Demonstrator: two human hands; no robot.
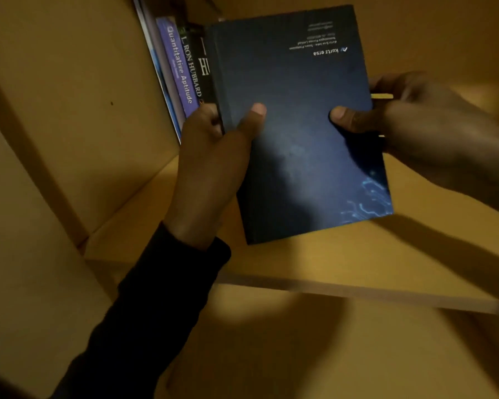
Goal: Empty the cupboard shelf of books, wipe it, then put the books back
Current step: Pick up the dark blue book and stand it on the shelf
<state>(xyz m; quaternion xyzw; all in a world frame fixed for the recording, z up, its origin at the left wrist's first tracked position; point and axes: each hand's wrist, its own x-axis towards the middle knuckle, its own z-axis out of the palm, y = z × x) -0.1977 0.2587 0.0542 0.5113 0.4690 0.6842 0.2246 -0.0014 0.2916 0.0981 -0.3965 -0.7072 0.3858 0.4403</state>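
Note:
A dark blue book [297, 133] with upside-down white print and a light circuit pattern at its lower right corner hangs just above the wooden cupboard shelf [329, 254]. My left hand [213, 165] grips its spine edge, thumb on the cover. My right hand [415, 116] pinches the opposite edge, thumb on the cover. To the left, a purple "Quantitative Aptitude" book [179, 67], a black book [198, 64] and thin pale-blue ones [156, 61] lean against the cupboard's side wall.
The cupboard's left side wall [78, 110] rises next to the leaning books. The shelf's front edge [343, 289] runs across the lower middle, with another wooden surface [300, 355] below it. My left arm wears a dark sleeve [144, 318].

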